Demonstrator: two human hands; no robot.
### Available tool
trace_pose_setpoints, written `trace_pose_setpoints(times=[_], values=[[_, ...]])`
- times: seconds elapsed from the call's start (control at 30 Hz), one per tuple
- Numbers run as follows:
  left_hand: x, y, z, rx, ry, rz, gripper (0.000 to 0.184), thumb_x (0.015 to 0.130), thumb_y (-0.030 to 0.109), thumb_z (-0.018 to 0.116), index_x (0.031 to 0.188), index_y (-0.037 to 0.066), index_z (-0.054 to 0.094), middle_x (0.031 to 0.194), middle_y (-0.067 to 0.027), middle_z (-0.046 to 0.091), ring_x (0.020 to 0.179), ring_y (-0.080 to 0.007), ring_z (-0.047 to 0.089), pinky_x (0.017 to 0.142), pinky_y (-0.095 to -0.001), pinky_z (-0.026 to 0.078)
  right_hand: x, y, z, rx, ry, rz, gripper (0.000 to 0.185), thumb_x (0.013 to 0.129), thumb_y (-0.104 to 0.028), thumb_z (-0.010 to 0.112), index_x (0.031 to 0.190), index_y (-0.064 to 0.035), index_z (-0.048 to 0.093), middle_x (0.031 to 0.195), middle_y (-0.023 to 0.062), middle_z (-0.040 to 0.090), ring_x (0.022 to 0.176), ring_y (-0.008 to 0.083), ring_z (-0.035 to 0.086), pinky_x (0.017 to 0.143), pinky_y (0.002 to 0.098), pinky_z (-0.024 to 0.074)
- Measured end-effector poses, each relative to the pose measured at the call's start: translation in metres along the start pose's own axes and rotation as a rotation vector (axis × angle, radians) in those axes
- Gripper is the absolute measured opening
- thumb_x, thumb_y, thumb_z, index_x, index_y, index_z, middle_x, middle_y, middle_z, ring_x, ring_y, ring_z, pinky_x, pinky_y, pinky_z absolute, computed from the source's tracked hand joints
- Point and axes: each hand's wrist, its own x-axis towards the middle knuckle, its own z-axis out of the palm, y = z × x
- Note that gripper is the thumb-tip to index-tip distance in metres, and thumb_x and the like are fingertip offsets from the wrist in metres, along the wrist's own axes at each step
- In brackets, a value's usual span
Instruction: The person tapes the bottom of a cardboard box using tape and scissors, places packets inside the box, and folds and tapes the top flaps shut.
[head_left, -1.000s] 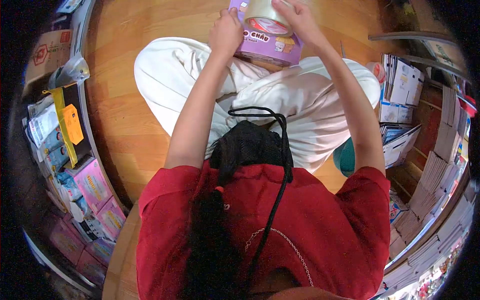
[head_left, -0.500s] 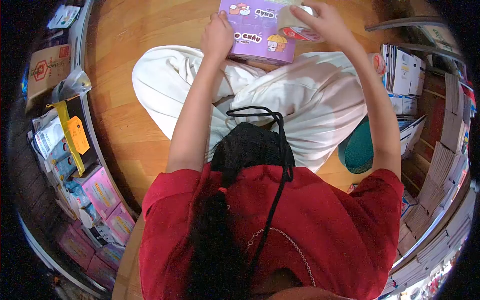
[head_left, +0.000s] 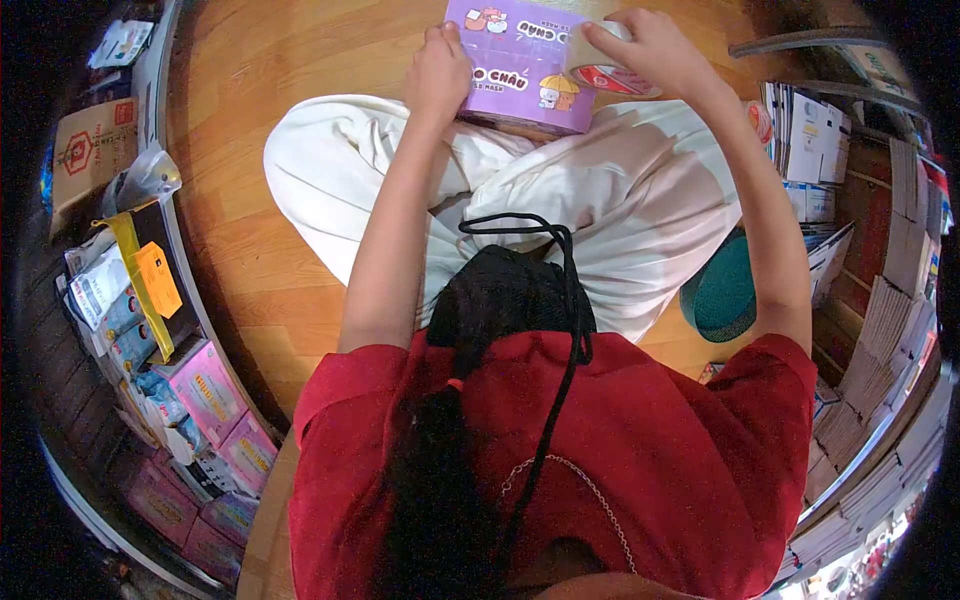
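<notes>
A purple cardboard box (head_left: 505,52) with printed cartoon animals and white lettering stands in front of my crossed legs, its far end cut off by the top of the view. My left hand (head_left: 440,75) is closed on the box's left edge. In my right hand (head_left: 650,50) is a roll of packing tape (head_left: 612,80) with red print inside its core, held against the right part of the box's top. Clear tape seems to lie across that top. The fingers of my right hand wrap over the roll's upper side.
On the left, a shelf carries pink boxes (head_left: 208,390), packets and a brown carton (head_left: 95,150). Stacks of folded white cardboard (head_left: 812,140) line the right side. A green oval object (head_left: 722,290) lies beside my right knee on the wooden floor (head_left: 235,190).
The box, both hands and the tape roll sit slightly further right and lower in the view. My grip on the box and on the roll is the same.
</notes>
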Motion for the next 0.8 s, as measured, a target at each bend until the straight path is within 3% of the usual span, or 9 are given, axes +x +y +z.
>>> trace_pose_setpoints(times=[0.1,0.2,0.3,0.43,0.53,0.6,0.63,0.7,0.8], values=[[0.001,0.002,-0.002,-0.010,-0.011,-0.002,0.047,0.094,0.037,0.025,0.106,0.001,0.052,0.096,-0.0269,0.060,0.092,-0.0448,0.056,0.080,-0.0508,0.043,0.005,0.022,0.015,-0.083,-0.022,-0.030,0.051,0.085,-0.045,0.048,0.091,0.0033,0.063,0.079,0.0202,0.064,0.076,0.0310,0.062,0.074,0.0379,0.0471],[0.003,0.002,0.002,-0.032,0.004,0.008,0.047,0.094,0.037,0.026,0.104,0.000,0.054,0.095,-0.0271,0.060,0.091,-0.0451,0.056,0.080,-0.0510,0.043,0.003,0.022,0.016,-0.076,0.037,-0.072,0.057,0.081,-0.049,0.047,0.082,0.0047,0.065,0.069,0.0257,0.060,0.070,0.0397,0.060,0.072,0.0419,0.0474],[0.005,0.000,0.003,-0.018,0.020,0.025,0.047,0.094,0.037,0.027,0.103,0.000,0.055,0.093,-0.0272,0.060,0.089,-0.0453,0.057,0.079,-0.0511,0.043,0.001,0.029,0.013,-0.243,-0.057,-0.021,0.055,0.082,-0.048,0.047,0.086,0.0038,0.065,0.074,0.0268,0.060,0.074,0.0403,0.060,0.075,0.0429,0.0464],[0.014,0.005,0.001,0.078,0.002,0.087,0.046,0.094,0.035,0.028,0.101,0.000,0.057,0.086,-0.0265,0.062,0.082,-0.0459,0.058,0.077,-0.0513,0.044,-0.006,0.042,0.021,-0.215,-0.037,0.031,0.055,0.080,-0.048,0.046,0.087,0.0031,0.064,0.079,0.0285,0.060,0.078,0.0419,0.059,0.076,0.0450,0.0461],[0.023,0.025,-0.019,0.105,-0.190,-0.006,0.049,0.092,0.035,0.031,0.115,-0.004,0.051,0.108,-0.0292,0.055,0.104,-0.0444,0.051,0.091,-0.0509,0.038,-0.006,0.038,0.027,-0.175,-0.015,0.099,0.056,0.076,-0.048,0.046,0.087,0.0038,0.064,0.084,0.0286,0.060,0.080,0.0416,0.060,0.078,0.0455,0.0471],[0.049,0.015,-0.007,0.190,-0.106,0.067,0.050,0.093,0.040,0.029,0.105,0.000,0.057,0.100,-0.0280,0.058,0.096,-0.0444,0.054,0.084,-0.0516,0.041,-0.005,0.033,0.031,-0.148,0.020,0.141,0.056,0.077,-0.048,0.047,0.086,0.0044,0.063,0.082,0.0276,0.061,0.080,0.0401,0.061,0.077,0.0450,0.0477],[0.057,0.013,-0.006,0.230,-0.065,0.102,0.052,0.093,0.042,0.029,0.100,0.002,0.061,0.095,-0.0274,0.060,0.092,-0.0444,0.056,0.080,-0.0520,0.043,-0.005,0.032,0.035,-0.201,0.020,0.087,0.055,0.077,-0.047,0.047,0.085,0.0046,0.063,0.082,0.0272,0.061,0.080,0.0399,0.061,0.076,0.0454,0.0479],[0.070,0.017,-0.009,0.293,-0.096,0.146,0.053,0.092,0.042,0.029,0.105,0.000,0.059,0.099,-0.0272,0.059,0.093,-0.0433,0.056,0.082,-0.0505,0.043,-0.003,0.027,0.043,-0.304,0.025,-0.023,0.054,0.077,-0.047,0.047,0.084,0.0048,0.062,0.081,0.0263,0.062,0.079,0.0396,0.061,0.075,0.0461,0.0483],[0.089,0.022,-0.014,0.361,-0.143,0.200,0.047,0.093,0.039,0.030,0.106,0.003,0.057,0.097,-0.0253,0.060,0.090,-0.0410,0.058,0.079,-0.0498,0.044,-0.004,0.006,0.041,-0.167,0.051,0.288,0.054,0.081,-0.048,0.043,0.084,0.0017,0.062,0.079,0.0250,0.062,0.076,0.0402,0.061,0.076,0.0451,0.0473]])
